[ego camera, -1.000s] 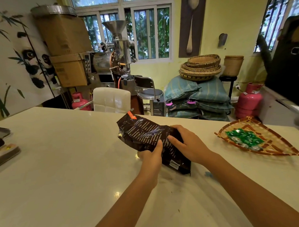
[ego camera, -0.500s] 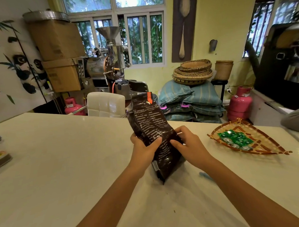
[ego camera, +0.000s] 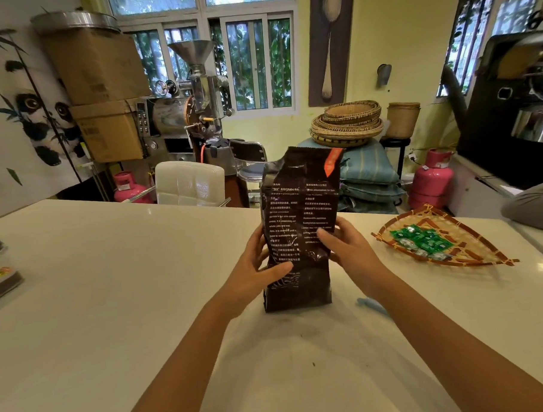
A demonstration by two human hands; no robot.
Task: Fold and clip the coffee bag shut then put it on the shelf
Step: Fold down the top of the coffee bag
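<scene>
Two hands on the job here, and I'm looking across a wide pale counter (ego camera: 112, 290) that fills most of my view. Standing upright on it, around the middle and toward the far edge, is the dark coffee bag (ego camera: 299, 229), its top unfolded with an orange tab at the upper right corner. My left hand (ego camera: 254, 269) wraps the bag's left side, thumb across the front; my right hand (ego camera: 343, 246) grips the right side, thumb on the printed panel. Off toward the right edge sits a woven tray (ego camera: 471, 253) with green packets (ego camera: 421, 241). Just beside my right forearm lies a small blue thing (ego camera: 369, 304), too blurred to identify.
</scene>
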